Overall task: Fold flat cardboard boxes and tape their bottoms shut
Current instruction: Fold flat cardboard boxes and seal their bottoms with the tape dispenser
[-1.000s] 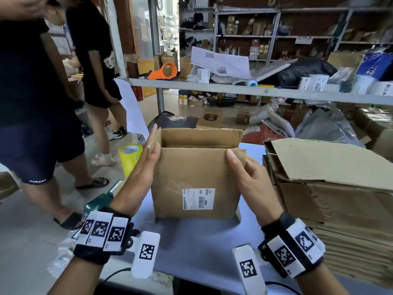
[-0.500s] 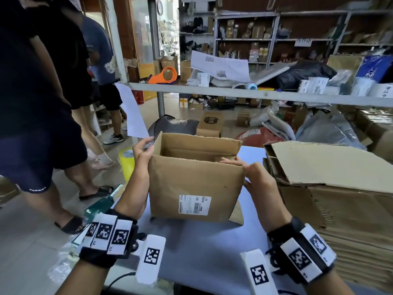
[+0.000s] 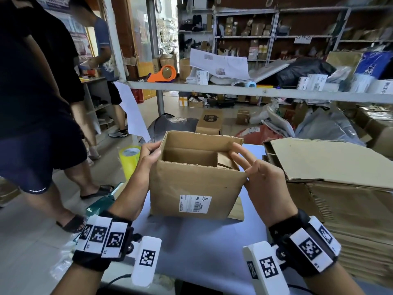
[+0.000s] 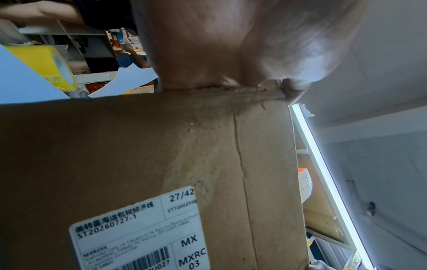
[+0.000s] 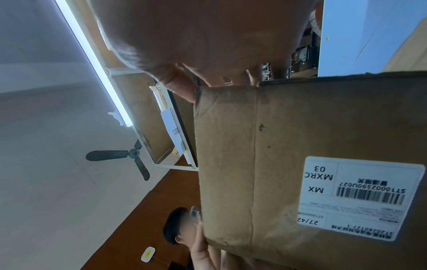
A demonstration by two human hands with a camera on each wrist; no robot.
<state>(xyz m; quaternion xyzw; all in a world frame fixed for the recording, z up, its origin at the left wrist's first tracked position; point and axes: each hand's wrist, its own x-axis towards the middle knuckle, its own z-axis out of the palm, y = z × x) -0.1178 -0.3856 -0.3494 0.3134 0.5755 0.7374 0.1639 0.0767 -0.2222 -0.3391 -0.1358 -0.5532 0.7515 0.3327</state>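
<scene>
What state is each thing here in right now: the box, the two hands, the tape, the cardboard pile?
Cardboard box: opened up, upright, top flaps partly folded in.
Left hand: grips the box's left top edge.
Right hand: fingers straight, touching the right corner.
Yellow tape roll: standing unused.
Flat cardboard stack: still flat.

Your left hand (image 3: 148, 157) grips the box's (image 3: 196, 184) left top corner; your right hand (image 3: 258, 182), fingers spread, touches its right corner.
</scene>
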